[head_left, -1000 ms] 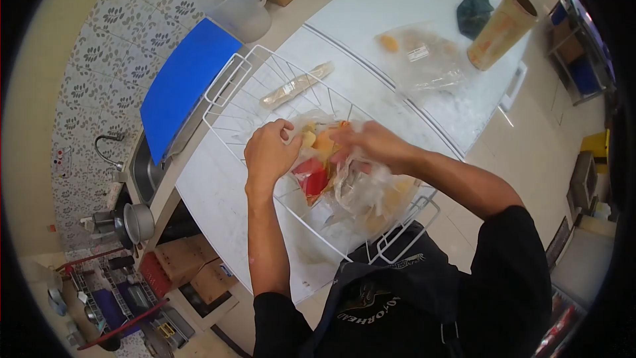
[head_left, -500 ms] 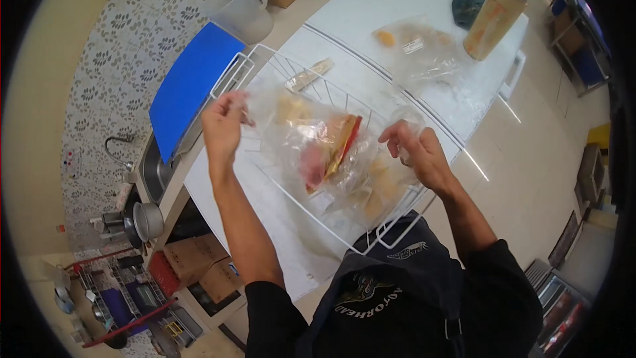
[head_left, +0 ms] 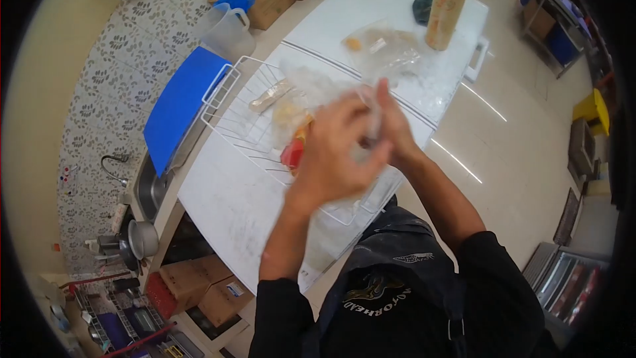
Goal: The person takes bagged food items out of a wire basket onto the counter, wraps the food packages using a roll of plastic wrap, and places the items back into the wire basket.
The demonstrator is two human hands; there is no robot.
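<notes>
My left hand (head_left: 334,149) and my right hand (head_left: 397,129) are together above a white wire basket (head_left: 240,149). Bunched clear plastic, part of a clear plastic bag (head_left: 375,114), shows between them; both hands look closed on it, though motion blurs the fingers. Under and beside my left hand, a red and yellow packet (head_left: 291,154) lies in the basket, partly covered. Pale yellowish contents in clear plastic (head_left: 288,114) sit behind it. A slim wrapped packet (head_left: 270,95) rests near the basket's far side.
The basket stands on a white chest-freezer-like top (head_left: 218,189). Farther back are another clear bag (head_left: 384,50), a cardboard-coloured tube (head_left: 447,10) and a dark cloth (head_left: 423,5). At left are a blue board (head_left: 185,103), a plastic jug (head_left: 228,32) and a sink (head_left: 149,185).
My hands were apart on either side of the plastic bag; now they have come together over the basket. My left hand moved right, across the red packet. The camera view shifted slightly.
</notes>
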